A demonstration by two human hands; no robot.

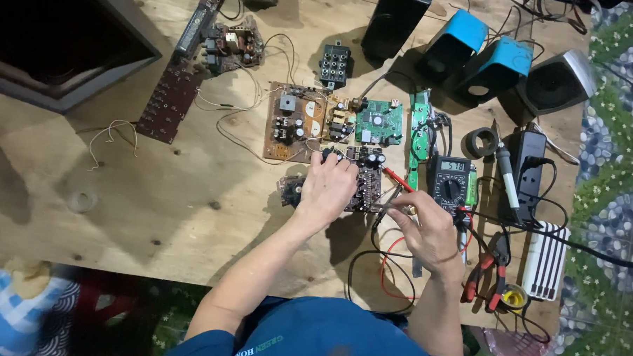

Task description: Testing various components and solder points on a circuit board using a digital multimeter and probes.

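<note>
Blue sleeves at 6 o'clock lead up to both hands over the wooden table (154,193). Left hand (328,189) lies flat with fingers curled on a dark circuit board (367,183) at frame centre, pressing it down so it does not slide; it grips nothing else that I can see. Right hand (427,227), at about 4 o'clock from the board, pinches two probes together: the red probe (399,179) and a black one beside it, tips angled toward the board's right edge (exact contact point too small to tell). Leads run back from that hand in red and black loops toward 6 o'clock.

Multimeter (451,184) sits just beside the right hand at 3 o'clock of the board, display facing up, placed for easy reading. Brown board (294,121) and green board (379,122) lie at 12 o'clock, wired to one another. Soldering iron (507,179) rests further toward 3 o'clock, pliers with red handles (485,271) at 4 o'clock near the table edge. Two blue speakers (475,54) stand at 1 o'clock, out of the working zone.
</note>
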